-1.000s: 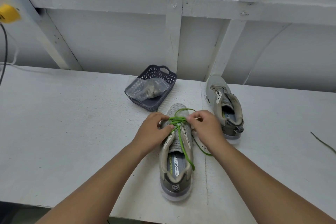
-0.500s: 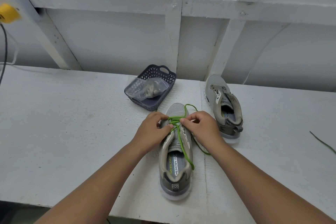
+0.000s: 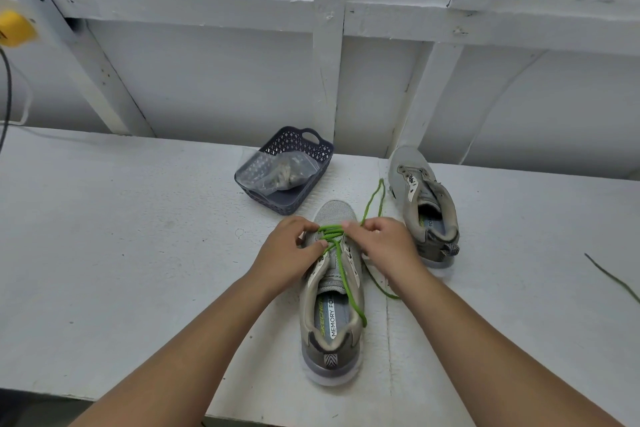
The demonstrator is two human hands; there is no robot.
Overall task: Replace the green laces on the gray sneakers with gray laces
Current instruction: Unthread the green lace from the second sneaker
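A gray sneaker [image 3: 333, 329] lies in front of me, heel toward me, toe away. A green lace [image 3: 341, 263] crosses its lowest eyelets and trails over the tongue toward the heel. My left hand [image 3: 287, 255] grips the shoe's left side by the eyelets, thumb on the lace crossing. My right hand [image 3: 382, 244] pinches the green lace at the right eyelets; a loop of it rises beyond the fingers toward the wall. A second gray sneaker [image 3: 424, 206], without a lace, stands at the right rear.
A dark plastic basket [image 3: 304, 149] holding a clear bag [image 3: 280, 172] with gray laces sits behind the near shoe. A loose dark green lace [image 3: 611, 277] lies on the white table [image 3: 121, 236] at far right. White wall framing rises close behind.
My right hand has drawn more green lace out of the eyelets. The loop beyond it has grown longer and now reaches toward the far sneaker. My left hand stays in place.
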